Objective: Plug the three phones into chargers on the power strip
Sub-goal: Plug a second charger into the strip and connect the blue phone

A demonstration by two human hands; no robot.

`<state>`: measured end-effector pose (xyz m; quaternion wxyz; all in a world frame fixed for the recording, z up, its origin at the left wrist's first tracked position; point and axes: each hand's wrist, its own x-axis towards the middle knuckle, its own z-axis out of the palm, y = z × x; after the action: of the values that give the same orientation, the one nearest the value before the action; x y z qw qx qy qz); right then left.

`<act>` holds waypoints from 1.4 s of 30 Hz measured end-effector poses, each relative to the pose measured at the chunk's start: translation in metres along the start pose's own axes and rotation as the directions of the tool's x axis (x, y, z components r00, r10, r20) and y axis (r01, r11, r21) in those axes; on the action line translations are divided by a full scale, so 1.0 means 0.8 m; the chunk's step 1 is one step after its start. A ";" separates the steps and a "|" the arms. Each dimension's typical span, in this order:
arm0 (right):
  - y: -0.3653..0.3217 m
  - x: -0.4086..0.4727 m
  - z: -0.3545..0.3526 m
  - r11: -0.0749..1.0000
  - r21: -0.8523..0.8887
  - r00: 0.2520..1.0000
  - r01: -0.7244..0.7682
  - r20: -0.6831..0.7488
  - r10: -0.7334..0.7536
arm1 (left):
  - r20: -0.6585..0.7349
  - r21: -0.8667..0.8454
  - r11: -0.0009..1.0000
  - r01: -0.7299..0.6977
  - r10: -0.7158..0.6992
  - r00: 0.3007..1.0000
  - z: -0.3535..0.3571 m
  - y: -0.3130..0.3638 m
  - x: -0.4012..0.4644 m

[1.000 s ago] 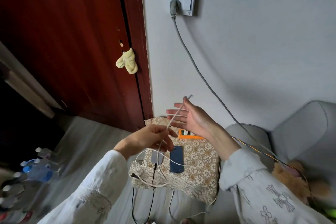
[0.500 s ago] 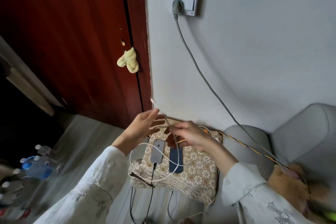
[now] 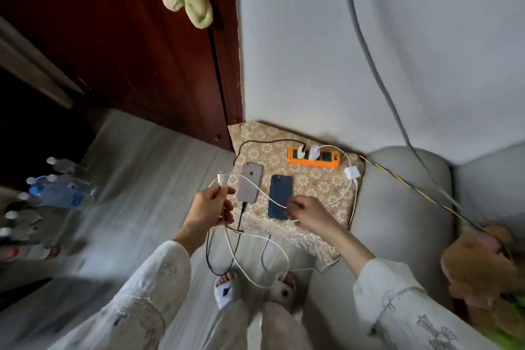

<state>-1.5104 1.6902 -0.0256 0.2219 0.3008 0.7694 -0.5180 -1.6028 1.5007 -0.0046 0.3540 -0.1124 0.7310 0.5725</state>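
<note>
An orange power strip (image 3: pixel 314 162) lies at the back of a patterned cloth-covered stool (image 3: pixel 318 185), with a black plug and a white charger (image 3: pixel 314 151) in it. A silver phone (image 3: pixel 250 186) lies face down with a black cable in its bottom end. A dark blue phone (image 3: pixel 280 199) lies beside it. A loose white charger (image 3: pixel 351 173) sits at the stool's right edge. My left hand (image 3: pixel 210 207) pinches a white cable (image 3: pixel 261 193) near its connector end (image 3: pixel 221 178). My right hand (image 3: pixel 308 213) holds the same cable over the blue phone's lower right corner.
A grey sofa arm (image 3: pixel 403 207) adjoins the stool's right side, with a brown plush toy (image 3: pixel 483 270) on it. A grey cord (image 3: pixel 377 71) runs down the wall. A dark red door (image 3: pixel 127 37) stands at left. Water bottles (image 3: pixel 62 190) lie on the floor. My slippered feet (image 3: pixel 255 287) stand below hanging cables.
The view has tilted down onto the stool. Both hands dropped from chest height toward the phones, spreading apart along the white cable, whose end now sits left of the silver phone.
</note>
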 end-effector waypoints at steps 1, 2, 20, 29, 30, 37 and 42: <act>0.014 0.022 0.010 0.997 -0.083 1.000 -0.003 0.001 0.003 | -0.025 0.014 1.000 0.023 -0.022 0.999 -0.005 -0.022 0.013; 0.027 0.045 0.021 0.989 -0.150 1.000 -0.002 0.000 0.003 | -0.048 0.024 0.999 0.041 -0.040 0.998 -0.010 -0.044 0.027; 0.112 0.280 0.166 0.854 -0.521 0.994 0.001 -0.093 -0.059 | -0.230 0.013 0.999 0.051 -0.047 0.972 -0.045 -0.237 0.135; 0.192 0.180 0.106 0.470 -0.869 0.888 0.157 0.332 0.318 | -0.024 -0.022 0.955 0.295 -0.296 0.955 -0.012 -0.213 0.129; 0.200 0.171 0.096 0.424 -0.896 0.882 0.131 0.301 0.363 | 0.047 0.017 0.930 0.367 -0.367 0.929 -0.003 -0.211 0.123; 0.228 0.162 0.062 0.494 -0.868 0.923 -0.039 0.158 0.350 | 0.138 0.107 0.900 0.423 -0.434 0.890 0.047 -0.230 0.101; 0.212 0.188 0.074 0.775 -0.630 0.988 -0.055 -0.145 -0.048 | 0.069 0.109 0.948 0.299 -0.307 0.949 0.064 -0.247 0.108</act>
<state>-1.4997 1.7177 -0.2577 0.2511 0.2491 0.9127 -0.2045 -1.5326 1.5052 -0.2150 0.4734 -0.1817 0.7164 0.4792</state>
